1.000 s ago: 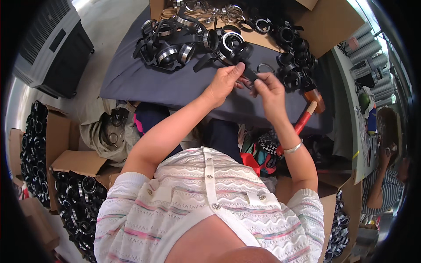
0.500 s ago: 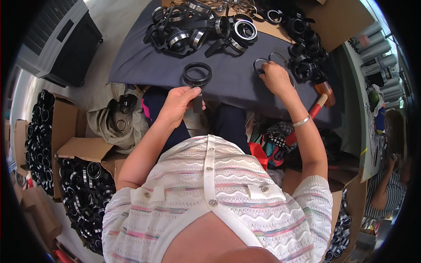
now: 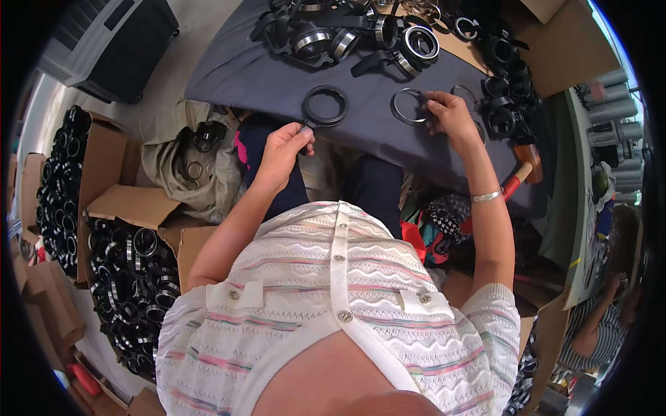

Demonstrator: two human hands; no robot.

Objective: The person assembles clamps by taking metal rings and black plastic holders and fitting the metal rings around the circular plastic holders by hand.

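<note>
My left hand (image 3: 286,154) is closed round the short handle of a black ring (image 3: 306,108), which it holds tilted over the near edge of the dark cloth-covered table (image 3: 243,80). My right hand (image 3: 452,119) pinches a thin metal ring (image 3: 395,111) by its right side, just above the cloth and to the right of the black ring. Another thin ring (image 3: 474,98) shows beside the right hand, partly hidden by it. At the far side of the table lies a heap of black handled rings (image 3: 312,45), some with shiny metal bands.
More black parts (image 3: 503,118) line the table's right side, near a hammer (image 3: 528,163) with a red grip. Filled cardboard boxes (image 3: 132,295) stand at my left. A grey cooler-like cabinet (image 3: 114,52) is at the far left. Another person's arm (image 3: 595,322) shows at the right.
My right hand has drawn a thin ring leftward, toward the black ring, and it now shows whole. My left hand has tilted the black ring's handle down. The whole view has shifted slightly.
</note>
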